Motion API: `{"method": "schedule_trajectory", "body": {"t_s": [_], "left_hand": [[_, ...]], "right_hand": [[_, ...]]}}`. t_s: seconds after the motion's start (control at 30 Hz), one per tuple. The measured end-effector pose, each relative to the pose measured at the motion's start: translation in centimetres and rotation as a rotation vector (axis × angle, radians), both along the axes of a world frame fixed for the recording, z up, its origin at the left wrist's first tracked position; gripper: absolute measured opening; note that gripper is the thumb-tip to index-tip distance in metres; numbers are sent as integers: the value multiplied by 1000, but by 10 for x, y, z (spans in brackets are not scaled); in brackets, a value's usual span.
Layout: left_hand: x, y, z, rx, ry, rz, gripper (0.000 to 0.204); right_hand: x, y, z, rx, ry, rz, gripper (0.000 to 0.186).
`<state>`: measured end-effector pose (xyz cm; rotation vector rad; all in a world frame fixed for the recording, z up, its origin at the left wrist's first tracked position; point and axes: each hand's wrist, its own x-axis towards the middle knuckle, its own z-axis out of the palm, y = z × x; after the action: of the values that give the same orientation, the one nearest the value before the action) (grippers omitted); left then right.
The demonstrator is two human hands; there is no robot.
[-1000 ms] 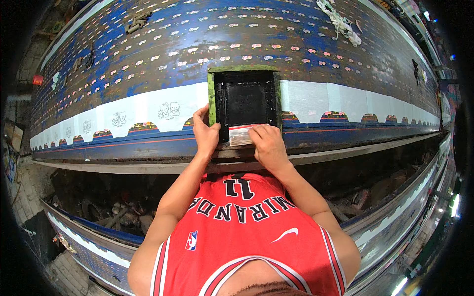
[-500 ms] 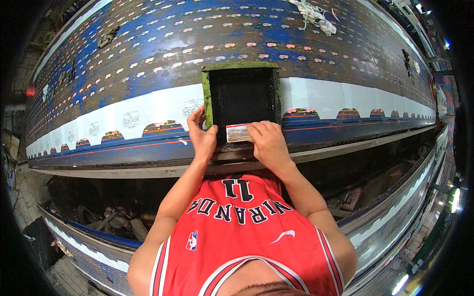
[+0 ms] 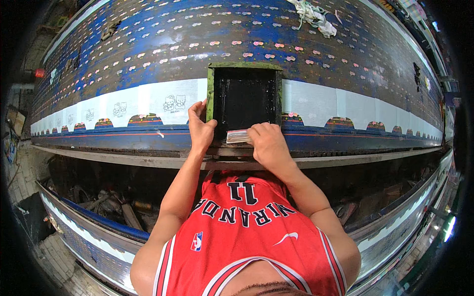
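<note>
A screen-printing frame [image 3: 211, 93] with green rims and a dark mesh lies over the strip of white pieces on the long table. My left hand [image 3: 200, 129] grips its near left side, thumb on the rim and fingers along the outer edge. In my right hand [image 3: 268, 143] is a pale, flat-bladed squeegee [image 3: 238, 136], held at the near end of the mesh, fingers closed over its right part. Line drawings [image 3: 174, 102] show on the white pieces left of the frame. Those to the right [image 3: 311, 101] look plain.
The printing table [image 3: 173, 29] is blue and brown with rows of small printed marks. A crumpled white cloth [image 3: 316, 19] lies on its far part. A ledge [image 3: 123, 159] runs along the near edge. Behind me stands another long table [image 3: 89, 224] with white pieces.
The frame has shifted a little right along the table, away from the nearest drawing, with both hands and the squeegee. The whole view has moved along too.
</note>
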<state>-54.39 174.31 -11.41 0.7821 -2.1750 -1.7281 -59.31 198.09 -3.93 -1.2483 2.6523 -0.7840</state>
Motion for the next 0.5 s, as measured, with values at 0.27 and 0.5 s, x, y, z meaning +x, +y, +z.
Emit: {"method": "schedule_trajectory", "body": {"t_s": [0.27,0.5], "left_hand": [[2,-4,-7,-6,-26,-11,79],[0,-3,4,-5,-34,-26,75]], "right_hand": [[-95,-37,-3,-48,245,-93,17],[-82,-44,-36,-140,255,-161,21]]}}
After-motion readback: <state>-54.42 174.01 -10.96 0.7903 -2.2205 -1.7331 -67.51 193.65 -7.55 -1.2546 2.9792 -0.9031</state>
